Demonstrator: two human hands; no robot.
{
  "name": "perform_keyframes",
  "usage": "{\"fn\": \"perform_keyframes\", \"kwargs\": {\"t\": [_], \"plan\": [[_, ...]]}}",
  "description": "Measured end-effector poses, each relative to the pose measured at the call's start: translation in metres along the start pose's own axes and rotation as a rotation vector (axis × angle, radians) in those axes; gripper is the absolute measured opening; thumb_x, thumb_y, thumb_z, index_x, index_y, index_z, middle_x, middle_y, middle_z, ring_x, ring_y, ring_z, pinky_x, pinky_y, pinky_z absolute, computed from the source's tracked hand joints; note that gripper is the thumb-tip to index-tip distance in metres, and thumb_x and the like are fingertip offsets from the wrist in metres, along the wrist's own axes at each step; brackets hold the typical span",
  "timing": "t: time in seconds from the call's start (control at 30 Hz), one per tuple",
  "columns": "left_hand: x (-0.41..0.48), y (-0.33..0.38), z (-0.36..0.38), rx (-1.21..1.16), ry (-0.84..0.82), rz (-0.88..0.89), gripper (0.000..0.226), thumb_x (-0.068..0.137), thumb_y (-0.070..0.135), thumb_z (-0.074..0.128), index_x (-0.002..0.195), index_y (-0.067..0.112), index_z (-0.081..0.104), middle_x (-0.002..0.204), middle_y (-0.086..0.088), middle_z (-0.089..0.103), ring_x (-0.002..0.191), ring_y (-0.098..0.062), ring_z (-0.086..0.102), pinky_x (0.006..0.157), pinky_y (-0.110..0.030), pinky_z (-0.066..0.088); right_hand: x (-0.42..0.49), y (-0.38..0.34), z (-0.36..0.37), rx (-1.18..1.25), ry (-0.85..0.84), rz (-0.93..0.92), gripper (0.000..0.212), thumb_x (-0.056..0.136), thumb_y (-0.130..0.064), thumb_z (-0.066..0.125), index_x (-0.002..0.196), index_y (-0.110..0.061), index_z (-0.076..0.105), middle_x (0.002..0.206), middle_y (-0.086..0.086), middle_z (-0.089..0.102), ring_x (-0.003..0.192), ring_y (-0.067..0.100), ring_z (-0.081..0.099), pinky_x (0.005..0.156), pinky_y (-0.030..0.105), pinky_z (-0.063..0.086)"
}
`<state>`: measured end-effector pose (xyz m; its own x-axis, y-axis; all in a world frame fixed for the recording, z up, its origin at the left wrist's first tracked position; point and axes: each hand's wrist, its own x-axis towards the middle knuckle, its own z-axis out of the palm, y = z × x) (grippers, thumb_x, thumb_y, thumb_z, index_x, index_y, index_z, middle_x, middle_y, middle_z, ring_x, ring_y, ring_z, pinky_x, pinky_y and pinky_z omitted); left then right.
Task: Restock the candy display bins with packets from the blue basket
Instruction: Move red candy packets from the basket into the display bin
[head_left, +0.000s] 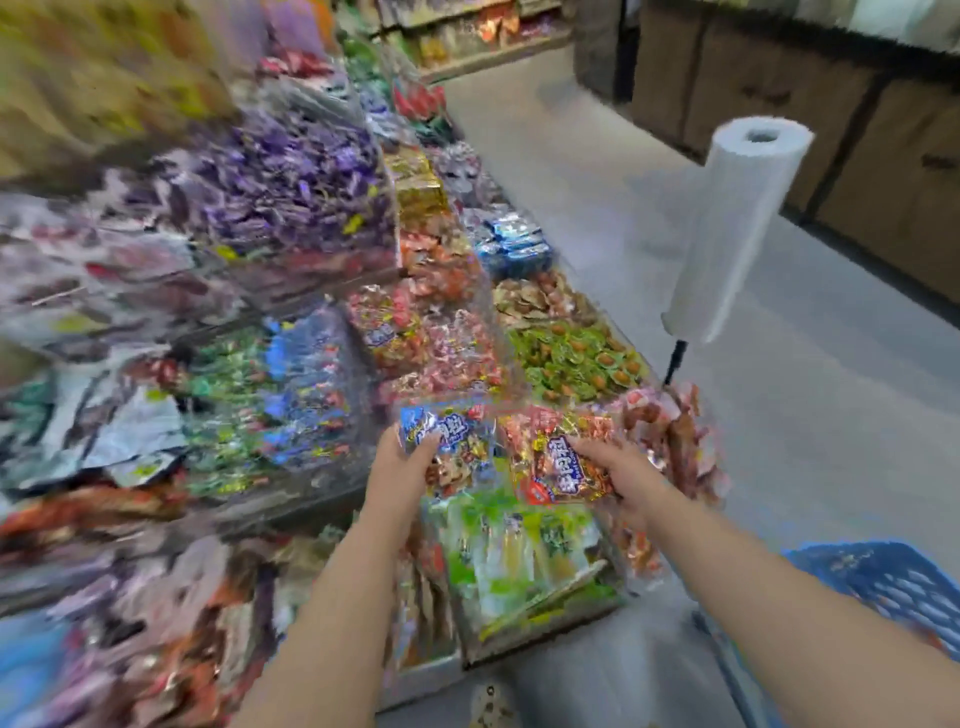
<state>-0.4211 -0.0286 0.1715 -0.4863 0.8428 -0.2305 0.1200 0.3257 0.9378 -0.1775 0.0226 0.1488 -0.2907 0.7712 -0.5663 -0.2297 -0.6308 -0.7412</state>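
L grip (410, 460) clamps crinkly blue pkt (457, 434); R grip (626, 470) clamps glossy red pkt (558, 460).

Above the grip of the right hand (615, 470) and a little to its right, we see a white roll of thin plastic bags (737, 228) on a black rod (676, 361), its top tilted to the right. Right of the grip and beyond it spreads a grey floor (779, 441). Far past the grip on that side, brown cabinet fronts (769, 88) line the floor's edge. Well ahead we make out a shelf (483, 57) of goods, too blurred to read. Below the grip, at the bottom edge, a pale speckled shoe tip (493, 706) shows.
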Motion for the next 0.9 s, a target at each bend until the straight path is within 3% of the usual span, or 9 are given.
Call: {"fn": "perform_keyframes", "kwargs": {"t": [0.07,0.13,0.2,0.3,0.37,0.5,0.6,0.83,0.9], "plan": [[0.013,-0.003,-0.042,-0.019,0.052,-0.012,0.027,0.089,0.034,0.065,0.112,0.036,0.052,0.115,0.022,0.048,0.113,-0.013,0.044,0.085,-0.020,0.038,0.019,0.001,0.042,-0.021,0.004,-0.014,0.093,0.051,-0.030,0.087,0.132,-0.012,0.046,0.119,0.007,0.062,0.102,0.026,0.061,0.093,0.050,0.045],[0.030,-0.002,-0.074,0.006,0.100,-0.028,0.065,0.088,0.037,0.064,0.144,0.019,0.036,0.144,0.007,0.040,0.133,-0.016,0.037,0.095,-0.022,0.029,0.035,0.001,0.074,-0.030,0.023,-0.024,0.073,0.054,-0.027,0.084,0.121,-0.021,0.054,0.115,-0.006,0.065,0.103,0.020,0.060,0.095,0.049,0.044],[0.050,0.005,-0.100,-0.019,0.173,0.008,0.074,0.088,0.033,0.066,0.148,0.009,0.029,0.152,-0.003,0.032,0.138,-0.019,0.034,0.096,-0.022,0.028,0.052,0.000,0.097,-0.052,0.024,-0.034,0.044,0.059,-0.027,0.082,0.095,-0.032,0.057,0.091,-0.017,0.071,0.094,0.011,0.059,0.090,0.044,0.044],[0.071,0.019,-0.137,-0.110,0.199,0.051,0.065,0.088,0.024,0.067,0.143,0.008,0.038,0.147,-0.006,0.040,0.133,-0.022,0.041,0.106,-0.029,0.032,0.072,-0.006,0.120,-0.131,0.047,-0.061,0.027,0.073,-0.025,0.076,0.083,-0.034,0.053,0.083,-0.017,0.068,0.082,0.005,0.060,0.062,0.031,0.044],[0.078,0.022,-0.159,-0.075,0.163,0.073,0.047,0.087,0.024,0.068,0.130,0.017,0.051,0.136,-0.002,0.053,0.123,-0.020,0.050,0.107,-0.042,0.038,0.082,-0.013,0.131,-0.164,0.011,-0.053,0.030,0.077,-0.021,0.074,0.094,-0.033,0.052,0.078,-0.013,0.072,0.070,0.004,0.068,0.051,0.028,0.050],[0.094,0.026,-0.185,-0.135,0.147,0.047,0.033,0.084,0.029,0.070,0.111,0.031,0.052,0.126,-0.011,0.055,0.114,-0.029,0.055,0.098,-0.056,0.044,0.093,-0.023,0.146,-0.231,0.003,-0.045,0.082,0.075,-0.026,0.076,0.143,-0.026,0.030,0.106,-0.007,0.063,0.090,0.011,0.063,0.075,0.032,0.053],[0.106,0.035,-0.185,-0.135,0.017,0.086,0.038,0.070,0.046,0.072,0.104,0.044,0.055,0.127,-0.009,0.057,0.118,-0.032,0.054,0.098,-0.053,0.044,0.097,-0.025,0.153,-0.242,-0.001,-0.039,0.077,0.074,-0.025,0.077,0.139,-0.025,0.036,0.087,-0.009,0.061,0.062,0.005,0.063,0.047,0.023,0.051],[0.124,0.052,-0.193,-0.105,-0.158,0.161,0.019,0.077,0.026,0.073,0.083,0.035,0.058,0.088,0.003,0.063,0.081,-0.018,0.059,0.073,-0.033,0.045,0.112,-0.029,0.152,-0.258,0.037,-0.007,0.085,0.069,-0.030,0.079,0.141,-0.021,0.035,0.093,-0.005,0.061,0.070,0.010,0.062,0.046,0.025,0.049],[0.125,0.045,-0.192,0.059,-0.261,0.130,0.022,0.084,0.015,0.069,0.081,0.034,0.057,0.079,0.015,0.063,0.071,-0.005,0.060,0.065,-0.022,0.046,0.114,-0.029,0.152,-0.261,0.042,-0.019,0.091,0.069,-0.032,0.079,0.144,-0.021,0.030,0.108,-0.001,0.060,0.089,0.016,0.061,0.067,0.034,0.053]]}}
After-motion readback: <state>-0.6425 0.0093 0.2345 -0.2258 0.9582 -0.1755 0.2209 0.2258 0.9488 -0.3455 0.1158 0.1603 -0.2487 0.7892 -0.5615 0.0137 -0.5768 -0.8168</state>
